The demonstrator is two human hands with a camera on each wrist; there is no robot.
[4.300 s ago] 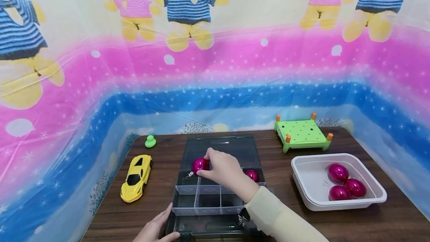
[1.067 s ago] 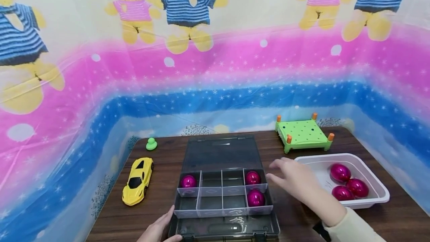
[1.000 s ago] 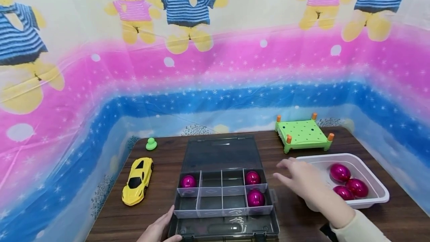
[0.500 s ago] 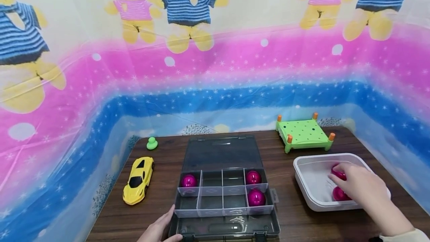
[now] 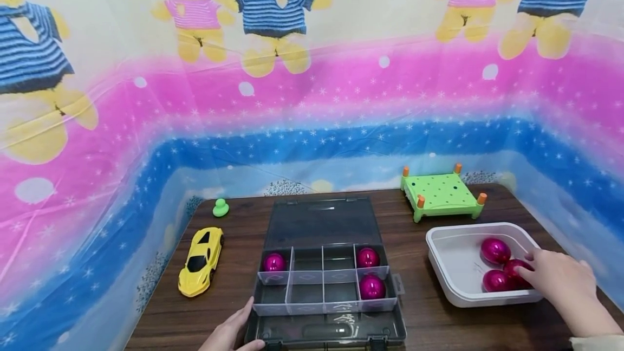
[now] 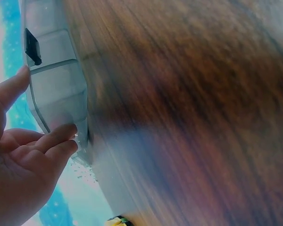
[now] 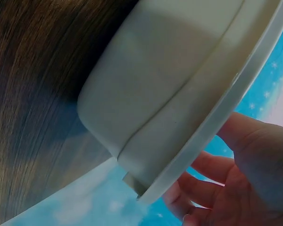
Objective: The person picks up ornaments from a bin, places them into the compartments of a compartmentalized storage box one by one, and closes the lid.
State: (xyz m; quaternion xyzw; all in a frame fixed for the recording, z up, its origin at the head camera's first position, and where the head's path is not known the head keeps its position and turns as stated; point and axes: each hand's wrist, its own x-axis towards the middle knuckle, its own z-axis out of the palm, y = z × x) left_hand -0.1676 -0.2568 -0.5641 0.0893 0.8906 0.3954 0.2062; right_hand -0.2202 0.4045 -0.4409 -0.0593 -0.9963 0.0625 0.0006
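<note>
My left hand (image 5: 231, 332) rests at the near left corner of the clear-and-grey compartment box (image 5: 324, 307). Its fingers touch the side, fairly straight and spread, as the left wrist view also shows. The box lies with its dark lid (image 5: 319, 223) tipped back. Pink baubles sit in its back left (image 5: 274, 262), back right (image 5: 368, 258) and front right (image 5: 372, 287) compartments. Over the right rim of a white tub (image 5: 458, 297), my right hand (image 5: 560, 278) pinches the rightmost bauble (image 5: 513, 271) between thumb and fingers. The right wrist view hides that bauble behind the tub wall.
Two more pink baubles, one farther back (image 5: 495, 251) and one nearer (image 5: 496, 280), lie in the tub. A green toy bed (image 5: 441, 194) with orange posts stands behind it. Left of the box are a yellow toy car (image 5: 201, 261) and a small green duck (image 5: 220, 208).
A bauble my right hand held over the box now sits in the back left compartment. That hand has since moved right, across the tub to its right rim. My left hand stays put.
</note>
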